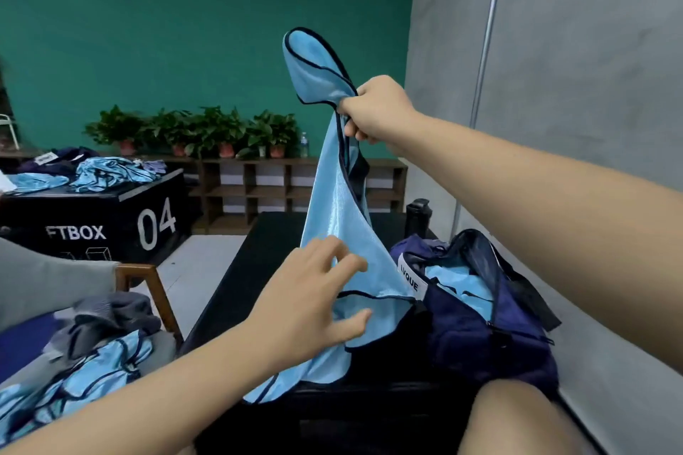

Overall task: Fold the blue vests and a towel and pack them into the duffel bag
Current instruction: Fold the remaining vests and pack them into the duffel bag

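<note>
Gripping a light blue vest [332, 225] with the right hand [373, 111], high above and to the left of the duffel bag [480, 325], with fingers curled tight round bunched fabric just below a shoulder strap. Hanging from that fist in one long drape, trimmed in dark binding, with a strap loop standing up above the knuckles and the lower hem down just left of the bag's near end.

Reaching in lower down with the left hand [314, 292], left of the bag: fingers spread and loosely straight in front of the vest near its hem, thumb out below a trimmed edge, closed round nothing. Cannot tell whether actually touching the fabric.

Navy, unzipped and gaping at the top, set on a black padded platform [258, 262], with a white label [410, 279] reading LVQUE on the left end. More light blue fabric [454, 277] lying inside the open mouth.

Far left of the bag and nearer the camera, a heap of blue vests [85, 373], crumpled, with a grey cloth [111, 314] just behind it and a wooden chair frame [155, 292] beside. Further off to the left of the bag, a black box [92, 218] marked FTBOX 04, with more blue garments [111, 174] loose on top.

Just behind the bag, a dark bottle [418, 216], upright. Well behind and left of the bag, a low wooden shelf [258, 188] carrying potted plants [207, 129] and a clear water bottle [303, 144], against a green wall.
</note>
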`<state>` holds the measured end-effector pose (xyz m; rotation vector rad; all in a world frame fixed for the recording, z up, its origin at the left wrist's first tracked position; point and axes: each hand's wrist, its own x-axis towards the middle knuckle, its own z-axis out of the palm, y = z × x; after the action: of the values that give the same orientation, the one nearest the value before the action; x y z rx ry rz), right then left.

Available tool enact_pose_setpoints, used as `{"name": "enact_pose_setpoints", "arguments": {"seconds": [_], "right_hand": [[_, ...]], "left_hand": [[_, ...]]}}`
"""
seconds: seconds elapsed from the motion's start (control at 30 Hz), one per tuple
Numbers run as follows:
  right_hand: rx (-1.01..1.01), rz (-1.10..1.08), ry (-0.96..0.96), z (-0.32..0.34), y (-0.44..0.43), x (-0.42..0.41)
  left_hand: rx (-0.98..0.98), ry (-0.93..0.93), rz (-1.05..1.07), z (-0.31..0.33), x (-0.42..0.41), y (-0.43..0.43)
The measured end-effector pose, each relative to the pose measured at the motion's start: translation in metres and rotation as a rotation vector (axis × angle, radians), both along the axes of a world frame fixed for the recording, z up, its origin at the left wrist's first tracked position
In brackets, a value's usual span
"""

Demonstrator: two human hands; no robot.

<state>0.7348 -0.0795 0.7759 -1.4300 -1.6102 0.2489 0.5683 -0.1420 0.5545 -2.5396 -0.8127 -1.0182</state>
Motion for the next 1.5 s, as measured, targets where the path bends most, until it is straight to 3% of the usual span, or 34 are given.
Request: {"name": "enact_pose_setpoints", "arguments": {"seconds": [0.17,0.27,0.4,0.73,1.1,1.2,1.4,1.5], "right_hand": [[-0.005,-0.041,-0.021,0.001,-0.003,0.014],[0.005,-0.05,-0.021,0.002,-0.005,0.021],[0.012,-0.068,-0.021,0.005,-0.005,0.031],[-0.059,-0.042,0.032,0.001,-0.007,0.049],[-0.146,0.03,0.13,-0.009,-0.008,0.038],[-0.156,0.043,0.132,-0.011,-0.01,0.032],[-0.154,0.039,0.147,-0.013,-0.011,0.035],[-0.157,0.024,0.139,-0.013,-0.009,0.041]], "left_hand": [[0.169,0.187,0.127,-0.004,0.026,0.035],[0.19,0.115,0.142,0.004,0.022,0.053],[0.016,-0.128,0.132,0.019,-0.008,0.062],[-0.332,-0.445,0.311,0.042,-0.097,0.079],[-1.285,-1.054,0.109,0.021,-0.087,0.08],[-1.558,-1.066,-0.013,0.019,-0.075,0.079],[-1.574,-1.014,0.037,0.028,-0.069,0.078],[-1.532,-1.076,-0.109,0.042,-0.072,0.067]]}}
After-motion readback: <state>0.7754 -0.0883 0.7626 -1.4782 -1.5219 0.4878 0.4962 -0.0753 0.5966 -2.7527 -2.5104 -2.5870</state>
